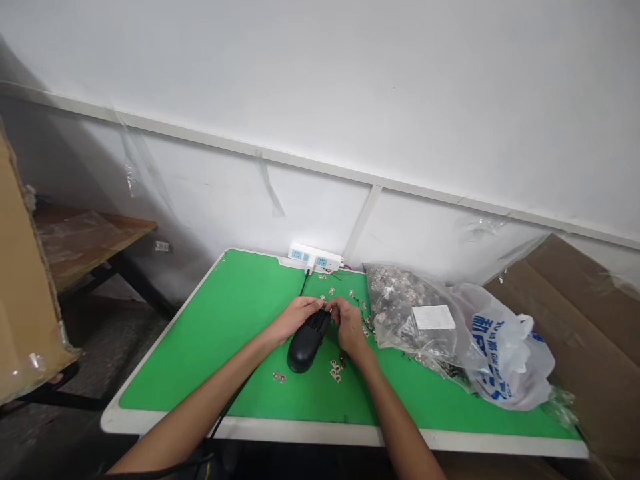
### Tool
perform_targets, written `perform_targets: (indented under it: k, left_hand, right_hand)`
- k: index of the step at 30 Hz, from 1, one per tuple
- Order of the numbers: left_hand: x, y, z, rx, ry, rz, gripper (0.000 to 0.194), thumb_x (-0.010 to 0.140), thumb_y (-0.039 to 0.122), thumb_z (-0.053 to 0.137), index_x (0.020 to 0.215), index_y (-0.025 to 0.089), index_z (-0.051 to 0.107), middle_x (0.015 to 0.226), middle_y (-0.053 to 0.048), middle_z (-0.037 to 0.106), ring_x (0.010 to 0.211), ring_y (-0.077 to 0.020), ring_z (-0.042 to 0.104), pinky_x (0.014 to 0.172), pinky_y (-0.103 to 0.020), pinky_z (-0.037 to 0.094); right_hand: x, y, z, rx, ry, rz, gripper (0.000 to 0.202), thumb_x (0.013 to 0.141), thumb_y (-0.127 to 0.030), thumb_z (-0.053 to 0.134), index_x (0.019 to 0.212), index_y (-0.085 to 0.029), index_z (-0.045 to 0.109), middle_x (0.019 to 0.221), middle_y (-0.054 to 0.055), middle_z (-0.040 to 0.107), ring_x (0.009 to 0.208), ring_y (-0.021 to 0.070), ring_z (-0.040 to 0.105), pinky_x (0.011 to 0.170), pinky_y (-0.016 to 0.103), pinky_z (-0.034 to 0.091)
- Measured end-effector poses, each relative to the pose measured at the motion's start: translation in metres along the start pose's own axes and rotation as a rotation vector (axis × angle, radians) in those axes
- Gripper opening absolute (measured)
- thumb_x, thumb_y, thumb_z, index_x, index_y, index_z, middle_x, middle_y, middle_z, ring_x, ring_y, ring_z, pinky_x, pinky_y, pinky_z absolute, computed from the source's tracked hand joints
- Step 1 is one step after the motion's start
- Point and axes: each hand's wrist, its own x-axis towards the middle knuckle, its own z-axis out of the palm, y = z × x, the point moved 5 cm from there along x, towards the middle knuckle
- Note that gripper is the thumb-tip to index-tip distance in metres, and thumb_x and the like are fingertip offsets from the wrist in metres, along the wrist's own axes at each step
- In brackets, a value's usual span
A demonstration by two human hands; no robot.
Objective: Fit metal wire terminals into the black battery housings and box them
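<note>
A black device (305, 347) with a rounded near end lies on the green tabletop, its kind unclear. At its far end my left hand (299, 316) is closed, thumb and fingers pinched close to the device's tip. My right hand (351, 325) comes in from the other side, fingers curled in a pinch at the same spot. Whatever sits between the fingertips is too small to make out. Small metal-looking pieces (335, 371) lie scattered beside my right hand, and a few more pieces (279, 377) rest left of the device.
A white power strip (315, 256) with a plugged-in black cord stands at the table's back edge. On the right lie a clear bag of small parts (400, 293) and a white plastic bag (520, 373). Cardboard (565, 333) leans at the right; a carton (25, 280) stands left.
</note>
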Motion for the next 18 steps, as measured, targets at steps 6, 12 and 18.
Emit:
perform_targets:
  k: [6,12,18]
  left_hand:
    - [-0.005,0.0032,0.0004,-0.088,0.026,-0.028,0.055,0.068,0.064,0.089,0.09,0.014,0.08,0.075,-0.004,0.073,0.064,-0.0147,0.057,0.061,-0.025,0.043]
    - [-0.0037,-0.0015,0.0002,-0.154,-0.018,-0.045,0.055,0.068,0.06,0.091,0.095,0.013,0.081,0.08,-0.008,0.077,0.066,-0.0156,0.062,0.063,-0.025,0.046]
    - [-0.0033,-0.0039,-0.0005,-0.143,0.034,-0.082,0.05,0.07,0.058,0.089,0.091,0.014,0.08,0.072,-0.003,0.072,0.058,-0.0132,0.057,0.055,-0.024,0.042]
  right_hand:
    - [0.0002,-0.0007,-0.0007,0.004,0.026,0.018,0.08,0.103,-0.074,0.009,0.078,-0.023,0.065,0.052,-0.003,0.04,0.05,0.0178,0.039,0.056,0.034,0.033]
    - [-0.0011,0.0063,-0.0004,0.016,0.06,0.043,0.075,0.105,-0.072,0.015,0.078,-0.023,0.066,0.053,-0.003,0.042,0.051,0.018,0.04,0.057,0.034,0.035]
    - [-0.0011,0.007,0.0022,0.089,0.056,0.067,0.07,0.104,-0.074,0.022,0.081,-0.023,0.065,0.056,-0.003,0.041,0.054,0.0183,0.039,0.057,0.034,0.035]
